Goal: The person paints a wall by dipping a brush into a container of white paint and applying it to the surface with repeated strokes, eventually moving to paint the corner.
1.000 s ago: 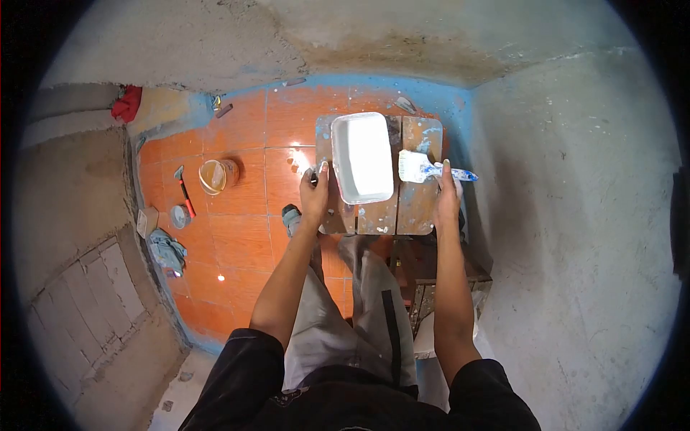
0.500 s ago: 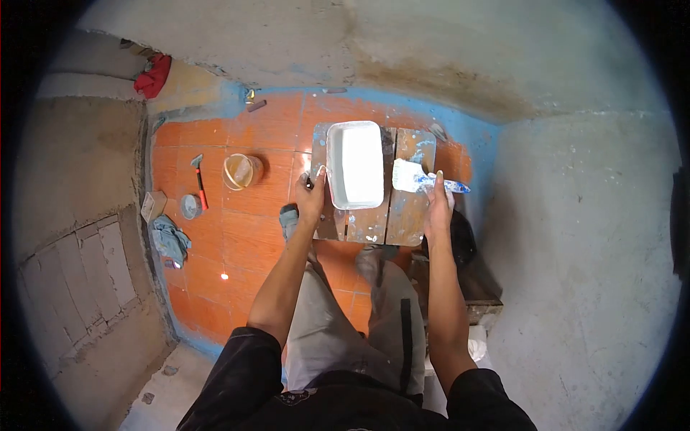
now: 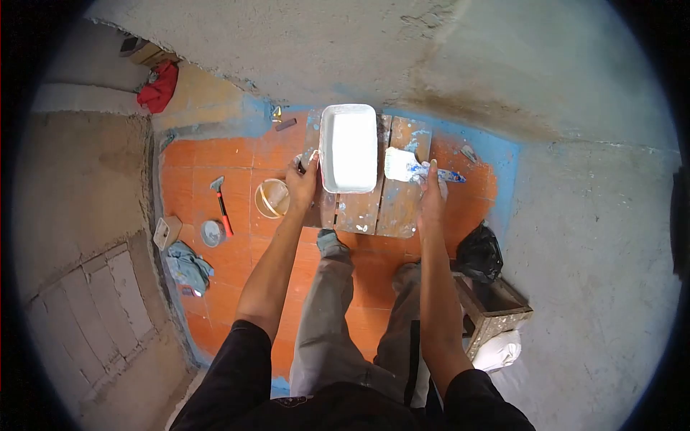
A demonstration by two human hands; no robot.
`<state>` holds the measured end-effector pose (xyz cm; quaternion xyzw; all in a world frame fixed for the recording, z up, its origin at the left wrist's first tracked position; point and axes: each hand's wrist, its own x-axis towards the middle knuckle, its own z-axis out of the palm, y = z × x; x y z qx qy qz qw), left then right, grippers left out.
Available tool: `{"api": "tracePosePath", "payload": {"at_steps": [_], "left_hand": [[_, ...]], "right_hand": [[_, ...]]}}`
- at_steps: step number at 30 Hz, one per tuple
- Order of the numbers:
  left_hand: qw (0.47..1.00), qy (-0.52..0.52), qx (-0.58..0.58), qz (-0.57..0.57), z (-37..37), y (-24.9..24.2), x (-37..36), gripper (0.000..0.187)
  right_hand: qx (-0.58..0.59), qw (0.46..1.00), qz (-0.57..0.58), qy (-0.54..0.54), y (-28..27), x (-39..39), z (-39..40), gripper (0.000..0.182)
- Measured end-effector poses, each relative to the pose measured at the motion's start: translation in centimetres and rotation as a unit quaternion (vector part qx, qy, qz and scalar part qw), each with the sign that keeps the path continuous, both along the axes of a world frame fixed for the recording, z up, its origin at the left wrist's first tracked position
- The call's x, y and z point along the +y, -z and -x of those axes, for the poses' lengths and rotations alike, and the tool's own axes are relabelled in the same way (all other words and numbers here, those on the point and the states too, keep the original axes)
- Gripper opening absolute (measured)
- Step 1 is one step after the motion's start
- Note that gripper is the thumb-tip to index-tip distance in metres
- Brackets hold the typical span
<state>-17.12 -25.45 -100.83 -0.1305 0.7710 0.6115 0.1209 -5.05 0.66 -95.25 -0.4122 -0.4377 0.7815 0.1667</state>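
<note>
I hold a paint-spattered wooden board (image 3: 374,205) flat in front of me, above an orange tiled floor. My left hand (image 3: 302,183) grips its left edge. My right hand (image 3: 430,197) grips its right edge and presses the blue handle of a wide paintbrush (image 3: 410,167) against it. On the board rests a white rectangular tray (image 3: 348,149) filled with white paint, lying between my two hands.
A bucket (image 3: 272,199), a red-handled hammer (image 3: 221,201), a small tin (image 3: 212,233) and a rag (image 3: 187,264) lie on the floor at left. A wooden stool (image 3: 496,309) and black bag (image 3: 478,253) stand at right. Bare plaster walls close in ahead and right.
The board with tray and brush has moved forward toward the far wall as I stepped on; the stool and black bag now show behind at right. Both grips are unchanged.
</note>
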Motion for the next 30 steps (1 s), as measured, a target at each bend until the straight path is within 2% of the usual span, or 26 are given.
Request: {"api": "tracePosePath", "payload": {"at_steps": [6,9,12,15,18,21,23,25,26,27,30], "left_hand": [[0.999,-0.006,0.026,0.034,8.4,1.7,-1.9,0.047],[0.999,0.009,0.033,-0.018,11.2,0.8,-1.6,0.044],[0.998,0.011,0.063,0.006,12.9,0.1,-0.5,0.034],[0.996,0.02,0.074,0.035,14.9,1.4,-0.7,0.037],[0.996,0.015,0.065,0.055,14.4,1.3,-0.1,0.044],[1.0,-0.023,0.004,-0.01,14.8,0.0,-0.2,0.05],[0.997,-0.03,0.063,0.024,14.2,-1.7,0.9,0.052],[0.996,-0.011,0.089,0.013,13.3,-7.2,3.2,0.047],[0.992,-0.041,0.118,0.022,12.9,-6.6,4.3,0.055],[0.995,-0.024,0.089,0.024,12.9,-6.7,4.5,0.058],[1.0,0.003,-0.028,0.01,14.0,-6.8,4.9,0.069]], "right_hand": [[0.018,1.0,0.003,0.017,0.7,-2.1,8.5,0.053],[0.047,0.999,-0.012,0.004,1.1,-1.7,11.2,0.05],[0.067,0.998,-0.006,-0.002,1.5,-1.1,13.6,0.048],[0.05,0.998,-0.03,0.008,1.3,-1.4,16.3,0.039],[-0.018,0.998,-0.046,0.047,1.7,-1.0,16.8,0.04],[-0.116,0.982,-0.15,-0.003,2.1,-1.0,16.6,0.044],[-0.095,0.987,-0.12,-0.045,1.1,-1.5,16.3,0.048],[-0.051,0.998,-0.047,-0.009,-1.7,-2.8,16.9,0.051],[-0.018,0.999,0.01,0.045,-3.9,-4.0,17.8,0.051],[0.016,0.993,0.065,0.099,-5.2,-5.0,18.3,0.052],[0.014,0.985,0.119,0.121,-6.5,-6.0,19.0,0.053]]}}
